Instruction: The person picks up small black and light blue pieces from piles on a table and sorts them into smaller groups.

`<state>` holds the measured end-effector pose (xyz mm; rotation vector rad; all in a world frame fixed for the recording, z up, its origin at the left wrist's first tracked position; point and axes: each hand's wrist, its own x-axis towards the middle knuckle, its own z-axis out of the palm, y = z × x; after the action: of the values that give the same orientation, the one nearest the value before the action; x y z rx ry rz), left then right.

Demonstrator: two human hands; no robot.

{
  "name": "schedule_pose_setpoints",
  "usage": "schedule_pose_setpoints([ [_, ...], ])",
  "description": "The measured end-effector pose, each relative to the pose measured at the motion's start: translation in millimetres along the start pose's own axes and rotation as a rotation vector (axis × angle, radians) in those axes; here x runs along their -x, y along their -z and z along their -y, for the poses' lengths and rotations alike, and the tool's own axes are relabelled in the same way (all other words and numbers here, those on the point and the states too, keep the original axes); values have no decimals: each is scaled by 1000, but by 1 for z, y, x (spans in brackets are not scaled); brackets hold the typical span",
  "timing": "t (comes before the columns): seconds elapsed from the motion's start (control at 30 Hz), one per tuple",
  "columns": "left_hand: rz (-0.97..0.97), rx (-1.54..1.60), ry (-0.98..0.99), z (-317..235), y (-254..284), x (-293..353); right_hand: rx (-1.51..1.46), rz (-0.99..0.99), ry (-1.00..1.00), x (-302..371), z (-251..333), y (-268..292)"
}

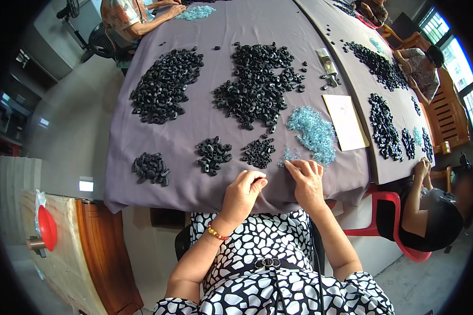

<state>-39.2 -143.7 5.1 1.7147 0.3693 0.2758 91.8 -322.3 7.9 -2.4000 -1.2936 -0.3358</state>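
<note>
My left hand (243,193) is closed above the table's near edge, thumb pressed to the forefinger; whatever it pinches is hidden. To its right, my right hand (308,184) has its fingers curled down, the tips at a few loose pale-blue pieces (290,154). Those look like tiny shiny springs, and a larger heap of springs (314,135) lies just beyond. Ahead of my left hand are two small piles of black plastic parts, one to the right (258,153) and one to the left (214,155). Farther left sits a pile of ribbed black pieces (151,168).
Two big heaps of black parts, left (165,86) and middle (255,84), cover the cloth (215,31). A pale card (346,122) and a metal tool (327,65) lie at right. Other people sit around the tables, one on a red chair (386,197).
</note>
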Motion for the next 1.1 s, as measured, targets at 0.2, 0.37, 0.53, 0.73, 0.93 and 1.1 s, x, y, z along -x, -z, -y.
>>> schedule_pose_setpoints([
  [0.2,-188,-288,-269,16,-2,-4,-33,-12,-71,3,-12,-1],
  [0.37,-181,-285,-269,18,-3,-4,63,1,-79,-2,-19,-1],
  [0.53,-185,-288,-300,21,-3,-4,54,-27,-121,-4,-24,-3],
  [0.73,-181,-305,-259,16,-2,-2,2,-66,-95,-7,-21,0],
  [0.93,-187,-285,-251,16,-2,-2,-7,-13,-43,0,-21,0],
  [1.1,-190,-291,-278,18,-2,-3,-29,-57,-36,-3,-10,-2],
])
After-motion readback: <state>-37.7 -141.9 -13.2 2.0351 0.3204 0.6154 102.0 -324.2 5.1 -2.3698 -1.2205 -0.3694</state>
